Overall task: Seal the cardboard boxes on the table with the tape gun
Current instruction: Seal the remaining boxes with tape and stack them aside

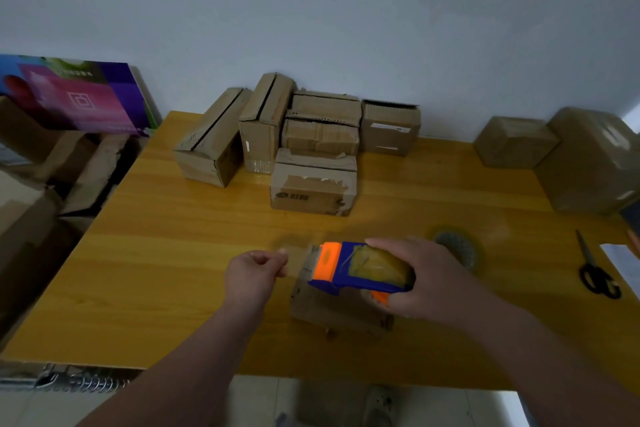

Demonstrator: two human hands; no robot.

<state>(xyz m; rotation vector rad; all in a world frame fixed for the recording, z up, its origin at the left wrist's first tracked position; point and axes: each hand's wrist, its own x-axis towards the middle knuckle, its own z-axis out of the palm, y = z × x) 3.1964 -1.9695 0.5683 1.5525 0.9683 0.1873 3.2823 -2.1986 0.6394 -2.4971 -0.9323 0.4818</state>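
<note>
A small cardboard box lies near the front of the yellow wooden table. Just above its top is a blue and orange tape gun with a roll of clear tape, and my right hand grips it from the right. My left hand hovers to the left of the box with thumb and forefinger pinched together. A faint clear strip of tape seems to run from the gun's orange mouth to those fingers. Several more cardboard boxes are piled at the back middle of the table.
A spare roll of clear tape lies right of my right hand. Black scissors and a white paper sit near the right edge. Two taped boxes stand at the back right. Cardboard and a colourful carton crowd the floor to the left.
</note>
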